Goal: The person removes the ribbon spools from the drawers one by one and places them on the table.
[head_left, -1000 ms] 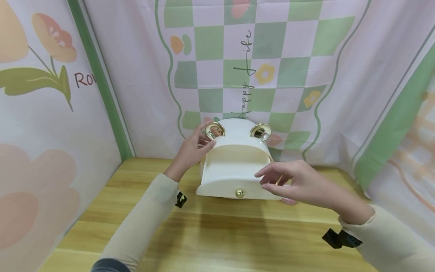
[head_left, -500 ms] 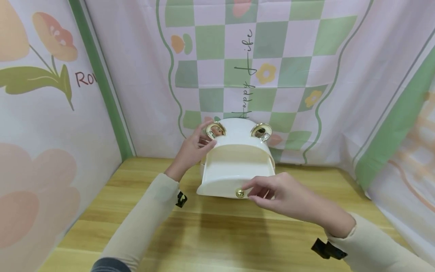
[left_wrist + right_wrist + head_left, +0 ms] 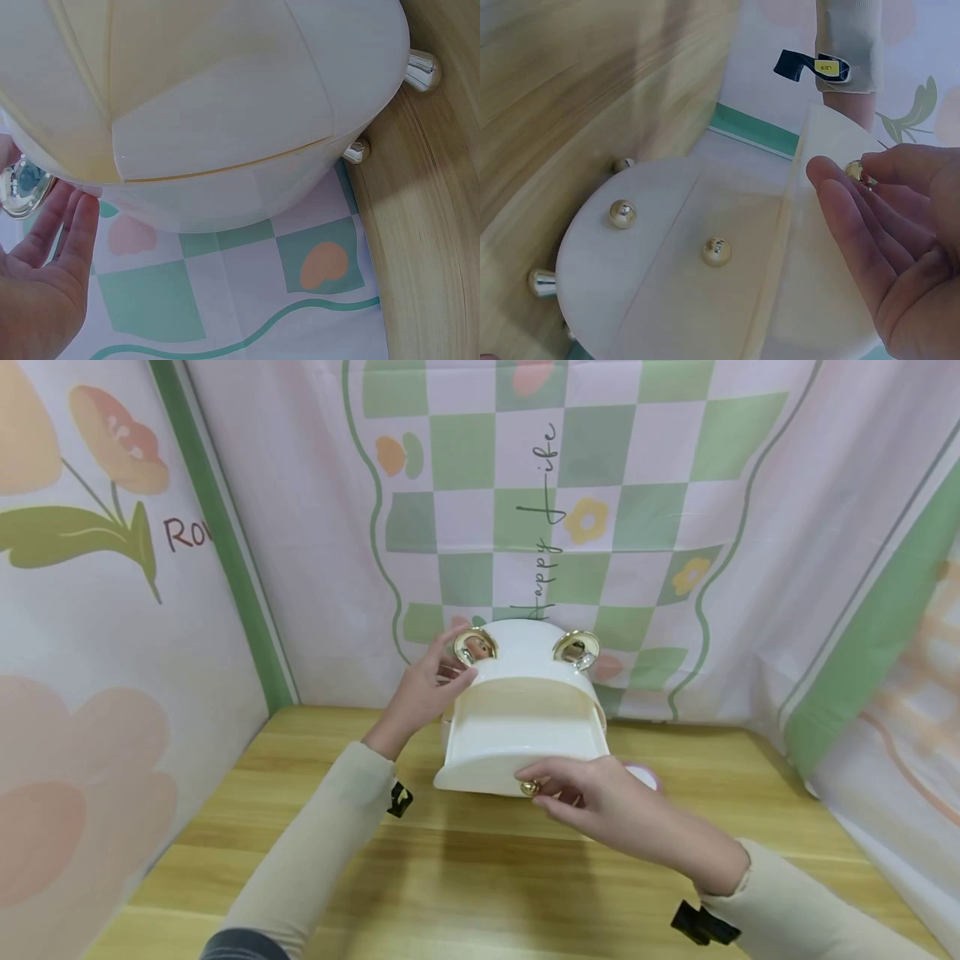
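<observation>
A white, round-topped drawer box (image 3: 525, 647) with gold ear-like discs stands upright on the table. Its top drawer (image 3: 487, 768) is pulled out, and the inside that shows holds nothing. My left hand (image 3: 423, 689) holds the box's upper left side, thumb in front and fingers around the left gold disc (image 3: 476, 647). In the left wrist view those fingers (image 3: 79, 232) lie along the box's edge. With thumb and index finger, my right hand (image 3: 592, 789) pinches the drawer's gold knob (image 3: 529, 787). Two lower drawers with gold knobs (image 3: 716, 252) are flush in the right wrist view.
The box has short gold feet (image 3: 424, 71) on the wooden table (image 3: 480, 893). Right of it, a pink-rimmed white round thing (image 3: 647, 775) is partly hidden by my right hand. A checked curtain (image 3: 525, 510) hangs close behind; a printed side panel (image 3: 97, 652) stands left.
My right hand has moved left and slightly down from above the drawer's right end to its gold knob, now between thumb and index finger. The left hand, box and drawer have stayed put.
</observation>
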Tool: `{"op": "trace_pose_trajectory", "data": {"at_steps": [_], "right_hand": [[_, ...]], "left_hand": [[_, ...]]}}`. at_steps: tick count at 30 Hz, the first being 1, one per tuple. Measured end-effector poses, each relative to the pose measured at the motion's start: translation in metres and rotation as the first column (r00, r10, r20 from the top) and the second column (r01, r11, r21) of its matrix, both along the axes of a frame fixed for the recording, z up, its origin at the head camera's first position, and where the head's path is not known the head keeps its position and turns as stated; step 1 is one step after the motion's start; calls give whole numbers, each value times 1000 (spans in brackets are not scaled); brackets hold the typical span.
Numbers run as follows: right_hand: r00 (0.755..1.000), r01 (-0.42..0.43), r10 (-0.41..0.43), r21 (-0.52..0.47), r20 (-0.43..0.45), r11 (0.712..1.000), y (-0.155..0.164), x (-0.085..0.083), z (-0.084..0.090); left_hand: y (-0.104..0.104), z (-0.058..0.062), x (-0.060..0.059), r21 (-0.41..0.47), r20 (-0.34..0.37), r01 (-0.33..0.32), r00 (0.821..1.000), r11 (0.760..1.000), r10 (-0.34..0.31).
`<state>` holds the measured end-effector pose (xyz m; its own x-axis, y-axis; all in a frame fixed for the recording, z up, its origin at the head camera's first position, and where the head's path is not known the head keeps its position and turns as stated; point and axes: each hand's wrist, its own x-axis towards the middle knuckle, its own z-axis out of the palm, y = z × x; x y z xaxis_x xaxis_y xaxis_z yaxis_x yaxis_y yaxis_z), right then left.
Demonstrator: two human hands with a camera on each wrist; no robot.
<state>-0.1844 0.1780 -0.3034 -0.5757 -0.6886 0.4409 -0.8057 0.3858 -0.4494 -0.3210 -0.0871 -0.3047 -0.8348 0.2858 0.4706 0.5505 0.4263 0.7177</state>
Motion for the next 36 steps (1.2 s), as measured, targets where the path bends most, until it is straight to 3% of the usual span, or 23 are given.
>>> {"op": "trace_pose_trajectory", "data": {"at_steps": [17, 26, 36], "right_hand": [[994, 90, -90, -5, -61, 996, -2, -7, 6], [997, 73, -72, -39, 10, 997, -3, -20, 6], [995, 104, -103, -55, 14, 993, -7, -38, 7]], "left_hand": [[0, 0, 1, 4, 5, 2, 1000, 1000, -2], [1, 1, 1, -8, -5, -4, 1000, 1000, 4], [1, 1, 2, -7, 1, -19, 1000, 1000, 19]]}}
